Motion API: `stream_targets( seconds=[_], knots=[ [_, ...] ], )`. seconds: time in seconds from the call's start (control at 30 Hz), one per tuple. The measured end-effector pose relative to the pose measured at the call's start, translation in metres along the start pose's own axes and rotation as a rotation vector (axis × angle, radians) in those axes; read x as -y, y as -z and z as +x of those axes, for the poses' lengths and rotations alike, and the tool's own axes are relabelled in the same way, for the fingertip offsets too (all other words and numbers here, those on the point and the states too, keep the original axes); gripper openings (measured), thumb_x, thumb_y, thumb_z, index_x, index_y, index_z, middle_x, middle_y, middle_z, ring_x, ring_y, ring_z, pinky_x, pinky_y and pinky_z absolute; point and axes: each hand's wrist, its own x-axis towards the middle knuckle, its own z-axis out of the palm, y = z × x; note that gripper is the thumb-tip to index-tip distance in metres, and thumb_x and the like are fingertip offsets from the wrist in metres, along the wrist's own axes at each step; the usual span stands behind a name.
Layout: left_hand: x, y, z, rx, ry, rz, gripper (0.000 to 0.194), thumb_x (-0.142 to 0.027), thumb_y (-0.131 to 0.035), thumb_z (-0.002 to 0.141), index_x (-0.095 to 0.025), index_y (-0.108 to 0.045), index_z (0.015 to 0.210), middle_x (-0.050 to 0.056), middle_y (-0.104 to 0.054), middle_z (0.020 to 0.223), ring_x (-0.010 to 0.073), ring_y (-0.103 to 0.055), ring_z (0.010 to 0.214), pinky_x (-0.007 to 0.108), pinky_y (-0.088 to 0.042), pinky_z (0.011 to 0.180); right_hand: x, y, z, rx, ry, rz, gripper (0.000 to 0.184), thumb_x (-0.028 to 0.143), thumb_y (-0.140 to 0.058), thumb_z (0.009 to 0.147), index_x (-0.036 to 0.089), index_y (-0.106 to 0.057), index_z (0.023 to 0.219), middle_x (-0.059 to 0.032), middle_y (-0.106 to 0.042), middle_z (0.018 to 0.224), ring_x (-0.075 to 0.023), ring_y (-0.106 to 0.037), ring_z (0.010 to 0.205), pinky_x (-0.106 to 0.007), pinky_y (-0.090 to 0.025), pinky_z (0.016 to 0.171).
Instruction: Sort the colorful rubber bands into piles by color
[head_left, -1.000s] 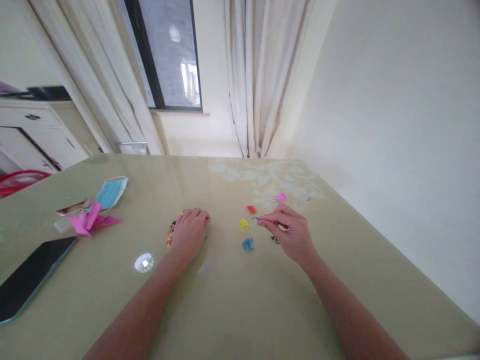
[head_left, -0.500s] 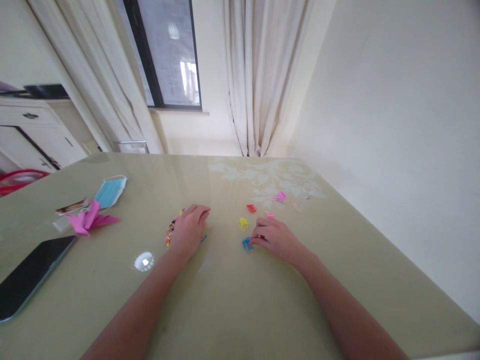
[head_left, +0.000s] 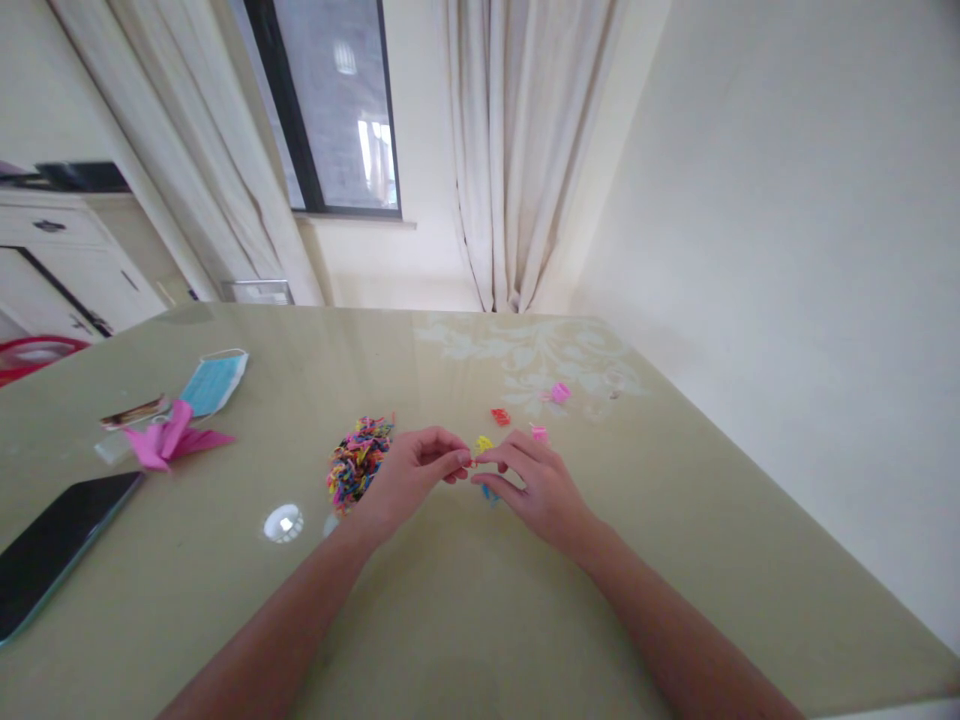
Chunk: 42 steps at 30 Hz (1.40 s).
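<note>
My left hand (head_left: pixel 411 480) and my right hand (head_left: pixel 534 486) meet fingertip to fingertip above the greenish table (head_left: pixel 450 600). Both pinch one tiny item between them, too small to name. A heap of mixed coloured small pieces (head_left: pixel 358 463) lies just left of my left hand. Sorted little clusters lie beyond the fingers: yellow (head_left: pixel 484 443), red (head_left: pixel 500 416), pink (head_left: pixel 538 433) and a farther pink one (head_left: pixel 559 393). A blue cluster (head_left: pixel 489 493) peeks out under my right hand.
A blue face mask (head_left: pixel 213 382), a pink folded paper shape (head_left: pixel 166 441) and a dark phone or tablet (head_left: pixel 52 550) lie at the table's left. A white wall runs along the right edge. Curtains and a window stand behind the table.
My left hand lifted off the mixed heap, uncovering it, and moved right. My right hand left the blue cluster and came to meet it; both now pinch together.
</note>
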Motion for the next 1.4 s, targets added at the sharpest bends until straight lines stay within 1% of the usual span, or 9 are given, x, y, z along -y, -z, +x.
stream_targets(
  seconds=[0.13, 0.27, 0.33, 0.43, 0.5, 0.57, 0.87, 1.17, 1.4],
  knots=[
    [-0.003, -0.003, -0.002, 0.031, -0.017, 0.013, 0.034, -0.051, -0.080, 0.078, -0.018, -0.075, 0.083, 0.003, -0.076, 0.074, 0.0165, -0.068, 0.070, 0.030, -0.056, 0.070, 0.002, 0.000, 0.000, -0.026, 0.010, 0.049, 0.024, 0.036, -0.061, 0.105, 0.023, -0.080, 0.102, -0.0058, -0.071, 0.084, -0.0179, -0.065, 0.077, -0.029, -0.050, 0.073],
    [0.000, 0.005, 0.001, 0.007, -0.035, 0.152, 0.036, -0.053, -0.066, 0.090, -0.018, -0.075, 0.091, 0.005, -0.077, 0.079, 0.0190, -0.070, 0.074, 0.032, -0.056, 0.072, 0.003, 0.009, 0.004, -0.097, -0.044, 0.151, 0.020, 0.035, -0.066, 0.102, 0.024, -0.081, 0.099, -0.0048, -0.072, 0.083, -0.0160, -0.062, 0.070, -0.028, -0.049, 0.067],
    [0.004, 0.014, 0.002, -0.066, -0.071, 0.382, 0.034, -0.049, -0.058, 0.096, -0.019, -0.075, 0.094, 0.006, -0.077, 0.084, 0.0212, -0.070, 0.078, 0.035, -0.056, 0.075, 0.003, 0.016, 0.007, -0.161, -0.082, 0.216, 0.017, 0.034, -0.069, 0.100, 0.023, -0.082, 0.096, -0.0039, -0.072, 0.081, -0.0145, -0.057, 0.064, -0.028, -0.046, 0.061],
    [0.010, 0.030, 0.002, -0.201, -0.113, 0.966, 0.027, -0.034, -0.053, 0.099, -0.019, -0.076, 0.100, 0.011, -0.077, 0.102, 0.0291, -0.069, 0.099, 0.045, -0.052, 0.092, 0.002, 0.026, 0.010, -0.263, -0.116, 0.285, 0.018, 0.035, -0.071, 0.098, 0.022, -0.082, 0.093, -0.0028, -0.068, 0.076, -0.0141, -0.053, 0.061, -0.028, -0.043, 0.057],
    [0.014, 0.038, 0.001, -0.230, -0.067, 1.275, 0.027, -0.028, -0.052, 0.099, -0.018, -0.077, 0.106, 0.015, -0.074, 0.117, 0.0357, -0.064, 0.116, 0.051, -0.048, 0.100, 0.000, 0.031, 0.011, -0.311, -0.129, 0.309, 0.018, 0.035, -0.071, 0.098, 0.023, -0.082, 0.091, -0.0018, -0.063, 0.073, -0.0143, -0.051, 0.062, -0.028, -0.041, 0.056],
    [0.017, 0.042, 0.001, -0.208, -0.005, 1.421, 0.029, -0.027, -0.051, 0.100, -0.018, -0.077, 0.109, 0.016, -0.071, 0.124, 0.0374, -0.060, 0.123, 0.051, -0.048, 0.101, -0.001, 0.033, 0.011, -0.339, -0.134, 0.328, 0.018, 0.034, -0.071, 0.098, 0.023, -0.081, 0.089, -0.0012, -0.061, 0.072, -0.0142, -0.050, 0.062, -0.028, -0.040, 0.055],
    [0.015, 0.042, 0.005, -0.187, 0.040, 1.492, 0.033, -0.026, -0.043, 0.104, -0.020, -0.075, 0.102, 0.013, -0.074, 0.115, 0.0327, -0.063, 0.117, 0.045, -0.050, 0.094, -0.004, 0.035, 0.012, -0.372, -0.140, 0.389, 0.013, 0.027, -0.071, 0.097, 0.023, -0.078, 0.087, -0.0001, -0.059, 0.073, -0.0139, -0.050, 0.065, -0.028, -0.038, 0.057],
    [0.015, 0.042, 0.006, -0.289, -0.034, 1.403, 0.026, -0.026, -0.046, 0.103, -0.020, -0.072, 0.105, 0.010, -0.074, 0.112, 0.0305, -0.064, 0.111, 0.043, -0.048, 0.095, -0.007, 0.036, 0.012, -0.376, -0.140, 0.381, 0.014, 0.028, -0.071, 0.097, 0.023, -0.078, 0.086, -0.0005, -0.059, 0.073, -0.0145, -0.051, 0.065, -0.029, -0.039, 0.059],
    [0.013, 0.041, 0.008, -0.303, -0.053, 1.334, 0.025, -0.026, -0.046, 0.103, -0.021, -0.071, 0.104, 0.010, -0.076, 0.108, 0.0296, -0.065, 0.107, 0.042, -0.047, 0.095, -0.038, 0.032, 0.012, -0.337, -0.209, 0.217, 0.013, 0.033, -0.075, 0.093, 0.022, -0.083, 0.093, -0.0026, -0.064, 0.077, -0.0148, -0.052, 0.062, -0.029, -0.040, 0.056]
  ],
)
